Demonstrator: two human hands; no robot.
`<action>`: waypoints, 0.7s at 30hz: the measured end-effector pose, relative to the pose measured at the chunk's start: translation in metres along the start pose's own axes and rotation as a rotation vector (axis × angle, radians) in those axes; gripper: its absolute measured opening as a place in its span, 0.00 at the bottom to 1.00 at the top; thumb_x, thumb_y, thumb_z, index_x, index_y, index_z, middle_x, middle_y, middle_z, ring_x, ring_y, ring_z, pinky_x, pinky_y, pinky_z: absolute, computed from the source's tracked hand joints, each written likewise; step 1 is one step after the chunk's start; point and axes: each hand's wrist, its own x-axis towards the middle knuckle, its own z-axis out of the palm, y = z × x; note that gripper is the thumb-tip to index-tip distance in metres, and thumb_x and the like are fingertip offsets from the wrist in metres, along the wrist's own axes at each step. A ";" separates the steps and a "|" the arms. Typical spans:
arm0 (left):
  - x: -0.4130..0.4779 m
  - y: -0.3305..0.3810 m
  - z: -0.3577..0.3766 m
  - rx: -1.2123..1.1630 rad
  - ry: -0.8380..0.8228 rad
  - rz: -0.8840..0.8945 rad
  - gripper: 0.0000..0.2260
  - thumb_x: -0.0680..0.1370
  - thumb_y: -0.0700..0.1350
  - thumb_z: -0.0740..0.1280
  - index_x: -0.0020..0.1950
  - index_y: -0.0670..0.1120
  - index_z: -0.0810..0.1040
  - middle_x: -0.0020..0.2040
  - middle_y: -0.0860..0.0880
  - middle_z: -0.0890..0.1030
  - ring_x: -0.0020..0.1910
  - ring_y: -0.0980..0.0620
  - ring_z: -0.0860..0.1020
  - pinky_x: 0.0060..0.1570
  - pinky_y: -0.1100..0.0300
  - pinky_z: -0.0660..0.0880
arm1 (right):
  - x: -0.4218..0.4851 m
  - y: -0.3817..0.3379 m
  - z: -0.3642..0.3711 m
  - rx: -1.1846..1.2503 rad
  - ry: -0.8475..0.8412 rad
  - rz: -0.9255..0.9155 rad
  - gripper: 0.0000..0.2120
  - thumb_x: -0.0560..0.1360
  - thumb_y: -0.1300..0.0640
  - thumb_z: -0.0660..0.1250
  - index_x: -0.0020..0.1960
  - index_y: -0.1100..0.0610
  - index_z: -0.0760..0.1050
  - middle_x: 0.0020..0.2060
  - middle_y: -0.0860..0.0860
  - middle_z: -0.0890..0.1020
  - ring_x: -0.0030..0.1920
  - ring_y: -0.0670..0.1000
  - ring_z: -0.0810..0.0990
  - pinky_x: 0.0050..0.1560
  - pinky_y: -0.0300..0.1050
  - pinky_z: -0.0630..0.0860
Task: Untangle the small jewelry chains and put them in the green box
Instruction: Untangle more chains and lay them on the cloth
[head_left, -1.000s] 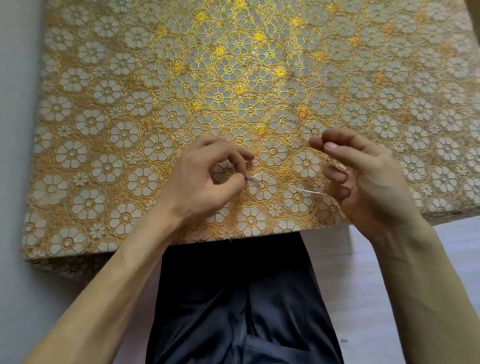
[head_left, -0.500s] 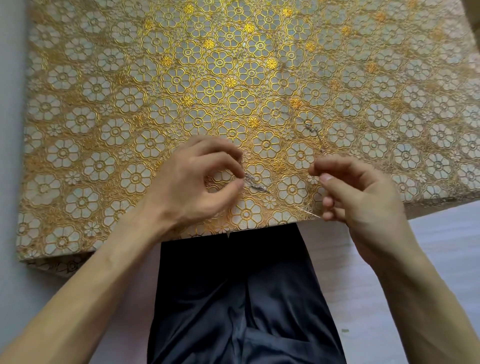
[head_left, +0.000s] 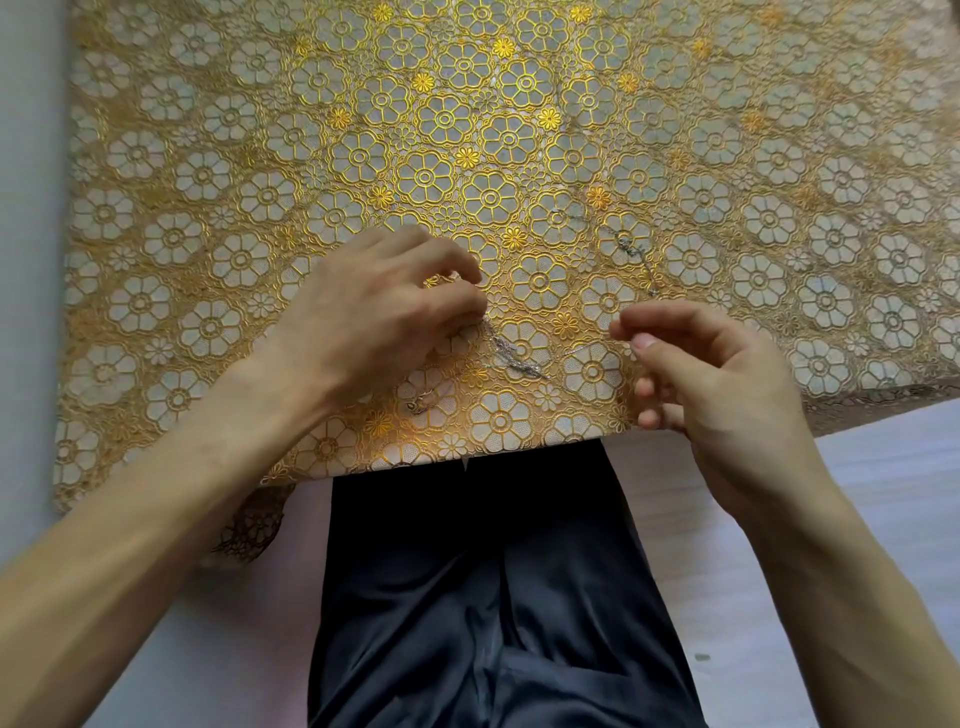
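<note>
A thin silver chain tangle (head_left: 511, 358) lies on the gold flower-patterned tablecloth (head_left: 208, 218) near the front edge. My left hand (head_left: 374, 312) pinches one end of the tangle between thumb and fingers. My right hand (head_left: 711, 379) pinches a fine strand that runs left to the tangle. Another length of chain (head_left: 636, 257) trails up and away over the cloth behind my right hand. A small clasp or pendant (head_left: 418, 405) rests on the cloth below my left hand. No green box is in view.
The table's front edge runs just under both hands, with my dark trousers (head_left: 493, 597) below it. A pale floor (head_left: 857, 509) shows at the right and a grey wall (head_left: 26, 208) at the left.
My right hand has dropped lower and nearer the table edge, drawing the strand out. My left hand has lowered the tangle onto the cloth. The far chain length now lies in view.
</note>
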 end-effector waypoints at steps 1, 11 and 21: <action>0.000 0.000 0.002 0.003 0.015 0.007 0.06 0.81 0.46 0.68 0.51 0.45 0.83 0.54 0.46 0.84 0.48 0.42 0.81 0.42 0.48 0.77 | 0.001 -0.001 0.000 0.004 0.000 0.000 0.10 0.79 0.68 0.64 0.51 0.55 0.80 0.45 0.48 0.85 0.29 0.44 0.73 0.26 0.36 0.72; -0.004 -0.002 0.015 -0.099 0.192 -0.235 0.08 0.81 0.42 0.66 0.51 0.37 0.79 0.53 0.41 0.82 0.50 0.41 0.81 0.47 0.47 0.78 | 0.004 -0.002 0.003 0.073 0.030 0.015 0.10 0.79 0.69 0.64 0.55 0.58 0.80 0.44 0.47 0.85 0.29 0.44 0.73 0.27 0.36 0.72; 0.014 -0.033 0.022 0.024 0.214 -0.260 0.07 0.80 0.44 0.66 0.49 0.40 0.80 0.53 0.43 0.82 0.49 0.40 0.81 0.45 0.45 0.78 | 0.023 -0.011 0.016 0.262 0.066 -0.017 0.12 0.79 0.70 0.63 0.50 0.55 0.78 0.44 0.47 0.85 0.29 0.44 0.73 0.31 0.37 0.75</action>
